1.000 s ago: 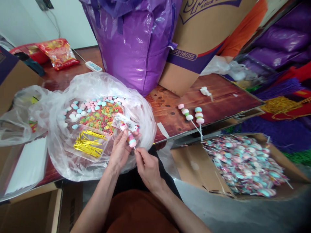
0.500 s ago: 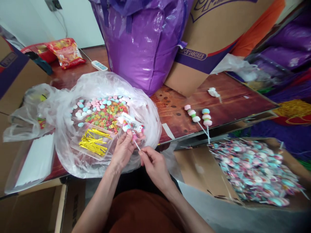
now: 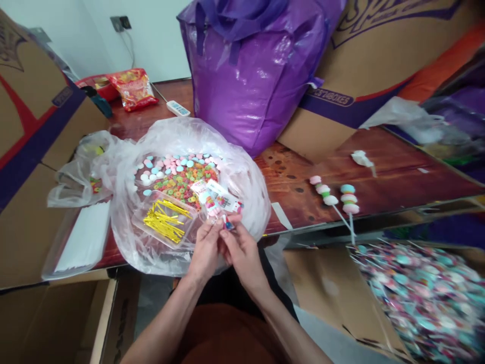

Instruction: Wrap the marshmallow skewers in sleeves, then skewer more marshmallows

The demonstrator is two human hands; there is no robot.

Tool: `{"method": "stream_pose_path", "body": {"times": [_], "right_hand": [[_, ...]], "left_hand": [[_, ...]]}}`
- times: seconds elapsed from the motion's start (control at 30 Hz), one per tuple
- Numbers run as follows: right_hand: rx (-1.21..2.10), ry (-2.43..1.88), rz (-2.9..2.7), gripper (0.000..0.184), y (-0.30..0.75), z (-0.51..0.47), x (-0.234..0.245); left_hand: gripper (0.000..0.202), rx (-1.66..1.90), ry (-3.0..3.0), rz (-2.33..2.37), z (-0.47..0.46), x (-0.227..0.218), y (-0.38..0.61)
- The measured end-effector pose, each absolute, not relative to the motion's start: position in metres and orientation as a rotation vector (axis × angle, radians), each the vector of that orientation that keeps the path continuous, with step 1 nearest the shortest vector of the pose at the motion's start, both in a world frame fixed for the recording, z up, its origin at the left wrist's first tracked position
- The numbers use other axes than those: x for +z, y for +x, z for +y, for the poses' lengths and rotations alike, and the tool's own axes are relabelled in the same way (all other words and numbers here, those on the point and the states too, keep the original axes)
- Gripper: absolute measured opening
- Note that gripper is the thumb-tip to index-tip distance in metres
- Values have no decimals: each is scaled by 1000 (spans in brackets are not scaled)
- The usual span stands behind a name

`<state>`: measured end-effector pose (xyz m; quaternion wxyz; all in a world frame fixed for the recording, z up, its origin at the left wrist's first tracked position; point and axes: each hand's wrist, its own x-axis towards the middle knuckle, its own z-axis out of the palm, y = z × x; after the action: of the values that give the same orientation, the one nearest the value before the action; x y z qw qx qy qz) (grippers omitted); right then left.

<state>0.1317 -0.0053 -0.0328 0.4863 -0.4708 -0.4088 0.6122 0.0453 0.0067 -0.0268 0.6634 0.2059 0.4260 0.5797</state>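
Note:
Between my hands is a candy skewer (image 3: 212,205) in a clear printed wrapper, its far end pointing away from me. My left hand (image 3: 205,246) pinches the wrapper's near end. Right beside it, my right hand (image 3: 243,247) has its fingers closed at the same gathered end, where the stick is hidden. Beyond the hands, printed clear wrappers (image 3: 226,198) rest on a spread plastic bag (image 3: 253,177) with ring candies (image 3: 182,184) and pastel round candies (image 3: 178,163). Left of them, gold twist ties (image 3: 164,222) fill a clear tray (image 3: 138,221).
White sticks (image 3: 83,235) lie in a tray at the left. Two unwrapped candy skewers (image 3: 350,202) overhang the table edge, above a carton (image 3: 322,283) of wrapped ones. A purple bag (image 3: 253,86) and large cartons (image 3: 364,76) stand behind; a remote (image 3: 178,108) lies at the back.
My left hand has slid down to the wrapper's near end, and my right hand has moved up from the bare stick to join it. The view has shifted left.

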Motion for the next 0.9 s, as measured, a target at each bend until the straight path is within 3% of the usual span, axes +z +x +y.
{"method": "stream_pose_path", "body": {"times": [0.2, 0.3, 0.37, 0.47, 0.57, 0.9], "right_hand": [[1844, -964, -744, 40, 112, 6, -15], [1976, -927, -1085, 37, 98, 12, -2], [1736, -963, -1574, 34, 85, 19, 3], [961, -1086, -2259, 19, 59, 34, 4], [348, -1234, -2596, 18, 30, 49, -2], [217, -1267, -2708, 23, 13, 60, -14]], "left_hand": [[40, 1323, 553, 825, -6, -8, 13], [30, 1459, 530, 848, -14, 1, -17], [20, 1587, 530, 878, -19, 4, -36], [20, 1804, 527, 960, -25, 4, -63], [21, 1887, 417, 1050, -29, 2, -85], [20, 1728, 156, 935, -29, -2, -101]]}}
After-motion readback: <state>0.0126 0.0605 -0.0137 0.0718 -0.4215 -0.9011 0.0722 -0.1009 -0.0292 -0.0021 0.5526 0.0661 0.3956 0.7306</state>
